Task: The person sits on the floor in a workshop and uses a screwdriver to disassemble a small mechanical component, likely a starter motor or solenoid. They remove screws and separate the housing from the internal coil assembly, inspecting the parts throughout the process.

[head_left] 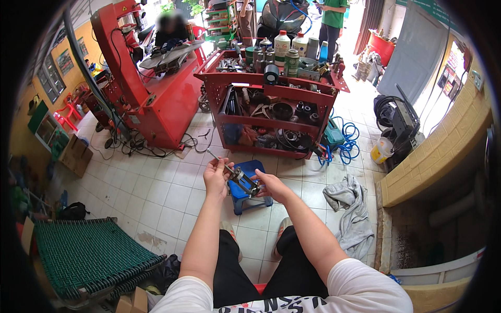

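Observation:
I hold what looks like a jaw puller, a dark metal tool with a long thin rod and arms, over a small blue plastic stool. My left hand is closed round the rod, which points up to the left. Around the jaw end, the fingers of my right hand curl and grip; its fingertips are partly hidden behind the metal. The tool sits tilted between the two hands, above the stool's seat.
A red tool trolley loaded with bottles, cans and parts stands ahead. Left of it is a red machine. A grey cloth lies on the tiles at right, a green woven lounger at left. People are in the background.

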A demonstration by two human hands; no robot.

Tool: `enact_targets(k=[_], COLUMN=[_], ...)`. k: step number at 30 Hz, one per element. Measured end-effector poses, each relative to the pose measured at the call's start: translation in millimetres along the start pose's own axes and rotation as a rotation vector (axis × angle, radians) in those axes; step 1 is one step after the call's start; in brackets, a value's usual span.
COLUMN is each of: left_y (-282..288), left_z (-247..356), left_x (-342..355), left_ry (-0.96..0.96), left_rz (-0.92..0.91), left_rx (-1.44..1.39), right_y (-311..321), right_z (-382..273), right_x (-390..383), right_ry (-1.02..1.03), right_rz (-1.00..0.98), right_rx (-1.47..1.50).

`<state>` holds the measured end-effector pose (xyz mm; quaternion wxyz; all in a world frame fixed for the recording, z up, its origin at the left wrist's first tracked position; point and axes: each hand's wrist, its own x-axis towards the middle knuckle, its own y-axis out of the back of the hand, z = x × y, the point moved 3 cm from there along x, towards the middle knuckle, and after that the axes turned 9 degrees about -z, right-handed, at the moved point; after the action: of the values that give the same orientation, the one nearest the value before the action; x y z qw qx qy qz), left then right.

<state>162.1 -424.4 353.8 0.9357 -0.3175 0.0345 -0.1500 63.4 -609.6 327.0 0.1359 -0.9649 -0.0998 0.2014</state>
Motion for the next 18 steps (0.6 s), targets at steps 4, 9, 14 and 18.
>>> enact_targets(k=[4,9,14,18], left_y=[5,6,8,12], left_z=[1,0,3,3], left_x=[0,2,2,3], left_ry=[0.006,0.008,0.008,0.017], left_rz=[0.087,0.061,0.105,0.146], left_rx=[-0.077,-0.077,0.015,0.061], right_y=[-16,-17,-16,-25], right_z=[19,29,17,3], right_x=[4,24,18,5], right_ry=[-0.327,-0.184,0.018,0.098], right_rz=[-0.017,-0.251,-0.099,0.005], right_rx=[0.409,0.813,0.753,0.687])
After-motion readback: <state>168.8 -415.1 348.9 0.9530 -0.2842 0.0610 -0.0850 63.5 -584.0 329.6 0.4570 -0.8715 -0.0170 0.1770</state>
